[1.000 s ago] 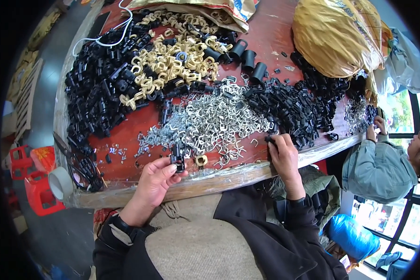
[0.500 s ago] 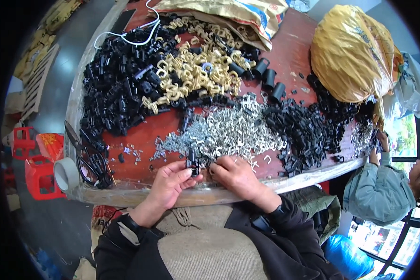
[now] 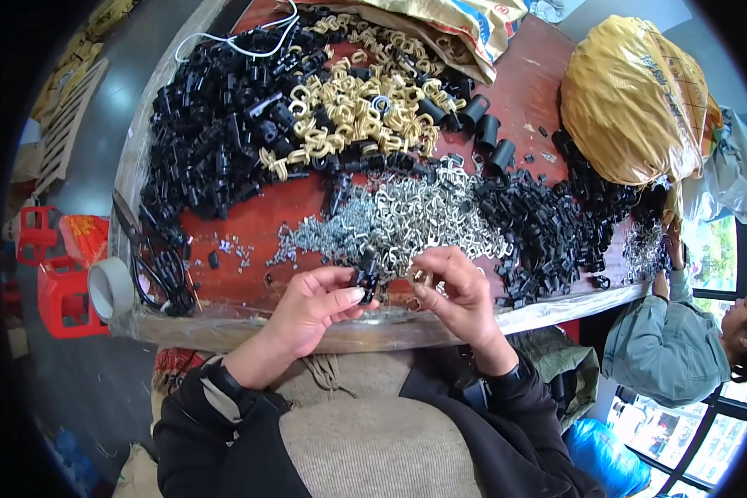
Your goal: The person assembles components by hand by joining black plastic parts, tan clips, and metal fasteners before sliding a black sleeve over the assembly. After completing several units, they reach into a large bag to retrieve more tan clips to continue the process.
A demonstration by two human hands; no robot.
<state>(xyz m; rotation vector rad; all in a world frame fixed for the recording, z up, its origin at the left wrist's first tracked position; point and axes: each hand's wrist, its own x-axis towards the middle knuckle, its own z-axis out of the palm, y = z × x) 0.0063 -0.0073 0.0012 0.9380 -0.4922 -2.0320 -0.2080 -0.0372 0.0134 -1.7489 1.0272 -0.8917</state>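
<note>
My left hand [image 3: 314, 305] is closed on a small black plastic part [image 3: 368, 267], held upright between thumb and fingers above the table's near edge. Just to its right, my right hand [image 3: 459, 297] has thumb and forefinger brought together in a pinch. Whatever sits at those fingertips is too small to make out. Beyond both hands spreads a heap of silver metal clips [image 3: 427, 207], with small grey screw-like pieces [image 3: 340, 228] along its left side. A pile of little black plastic pieces [image 3: 539, 236] lies to the right of the clips.
Black plastic fittings [image 3: 216, 133] and cream-coloured rings [image 3: 365, 116] are heaped farther back. Scissors [image 3: 141, 249] and a tape roll [image 3: 110, 289] lie at the left edge. A yellow sack [image 3: 631, 100] stands at the far right, near another person [image 3: 672, 340] working at the table.
My right hand has lifted and moved right, away from the left hand, its fingers now turned upward. My left hand has shifted slightly right and up, still holding the black plastic part.
</note>
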